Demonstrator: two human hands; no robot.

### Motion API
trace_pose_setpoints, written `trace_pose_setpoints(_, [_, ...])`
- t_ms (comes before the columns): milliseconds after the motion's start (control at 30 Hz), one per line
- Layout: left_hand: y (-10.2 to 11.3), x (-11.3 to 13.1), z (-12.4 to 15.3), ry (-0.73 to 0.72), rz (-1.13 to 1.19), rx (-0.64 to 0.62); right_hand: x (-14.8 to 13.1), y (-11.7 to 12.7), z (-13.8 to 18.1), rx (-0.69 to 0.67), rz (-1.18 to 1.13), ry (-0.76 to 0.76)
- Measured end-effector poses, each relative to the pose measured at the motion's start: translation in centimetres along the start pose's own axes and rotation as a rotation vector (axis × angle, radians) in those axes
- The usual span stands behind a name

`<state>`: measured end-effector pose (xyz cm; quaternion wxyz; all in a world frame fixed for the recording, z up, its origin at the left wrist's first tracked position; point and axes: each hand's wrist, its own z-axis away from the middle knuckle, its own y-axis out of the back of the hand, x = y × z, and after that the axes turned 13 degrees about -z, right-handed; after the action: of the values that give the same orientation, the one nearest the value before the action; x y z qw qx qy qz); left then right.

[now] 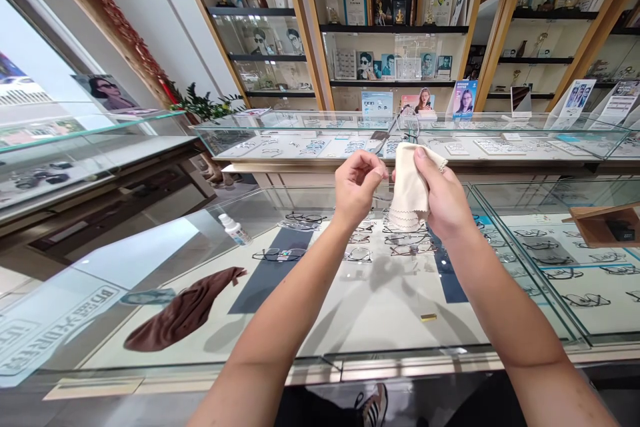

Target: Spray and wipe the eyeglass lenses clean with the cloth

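Observation:
Over the glass counter, both my hands are raised close together. In my right hand is a cream cleaning cloth with zigzag edges, pinched under the thumb and hanging down. My left hand has its fingers closed at the cloth's left side, on what looks like a thin part of a pair of eyeglasses. The eyeglasses' slim frame shows above the cloth; the cloth hides the rest. On the counter to the left lie a crumpled brown cloth and a small white spray bottle.
The glass display counter holds several rows of eyeglasses below its top. A small gold-coloured piece shows near its front. A wooden tray is at the right. Beyond stand another glass showcase and shelves with framed pictures.

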<state>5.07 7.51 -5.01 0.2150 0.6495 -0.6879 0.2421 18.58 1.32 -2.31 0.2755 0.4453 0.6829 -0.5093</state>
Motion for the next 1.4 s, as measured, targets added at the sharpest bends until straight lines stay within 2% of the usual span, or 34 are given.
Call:
trace_pose_setpoints(167, [0.5,0.5,-0.2,0.028,0.119,-0.165,-0.5,0.7,-0.5,-0.039,0.024,0.011])
trace_pose_setpoints(500, [0.5,1.8,-0.1,0.069,0.133,-0.246,-0.3,1.0,-0.7,-0.044,0.033,0.033])
trace_pose_setpoints(633, [0.5,1.8,-0.1,0.08,0.075,-0.256,-0.1,1.3,-0.8,-0.117,0.086,0.073])
trace_pose_setpoints(800, [0.6,2.0,-0.1,0.116,0.034,-0.252,0.3,1.3,-0.9,-0.175,0.271,0.268])
trace_pose_setpoints(933, [0.5,2.6,0.1,0.256,0.052,-0.349,0.9,1.3,-1.2,-0.164,0.432,0.479])
trace_pose_setpoints(1033, [0.4,3.0,0.3,0.339,0.097,-0.388,1.4,1.4,-1.3,-0.176,0.476,0.553])
trace_pose_setpoints(1133, [0.3,3.0,0.3,0.362,0.123,-0.38,1.5,1.6,-1.3,-0.183,0.459,0.529])
trace_pose_setpoints(1300, [0.5,3.0,0.2,0.392,0.145,-0.325,0.7,2.1,-1.8,-0.062,0.234,0.392])
trace_pose_setpoints(1400, [0.7,3.0,0.1,0.391,0.116,-0.326,0.1,2.5,-2.3,-0.055,0.191,0.368])
